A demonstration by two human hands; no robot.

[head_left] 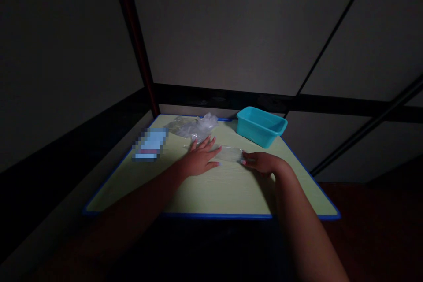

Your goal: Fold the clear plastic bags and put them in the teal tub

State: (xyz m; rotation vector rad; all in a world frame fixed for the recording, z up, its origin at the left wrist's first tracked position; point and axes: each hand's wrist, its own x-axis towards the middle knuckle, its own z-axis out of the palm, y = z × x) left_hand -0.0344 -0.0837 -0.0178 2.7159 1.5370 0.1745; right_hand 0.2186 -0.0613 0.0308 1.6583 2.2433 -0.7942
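A clear plastic bag [229, 153] lies flat on the table between my two hands. My left hand [201, 158] rests on the bag's left part with its fingers spread. At the bag's right end, my right hand [259, 161] has its thumb and fingers closed on the edge. Just beyond my left hand is a crumpled heap of clear plastic bags [198, 128]; how many are in it I cannot tell.
The pale yellow table [218, 196] has a blue rim. Near its far right corner stands a turquoise plastic basket [253, 131]. On the left lies a flat, light blue, pixelated object [150, 143]. Panelled walls [224, 31] rise behind the table.
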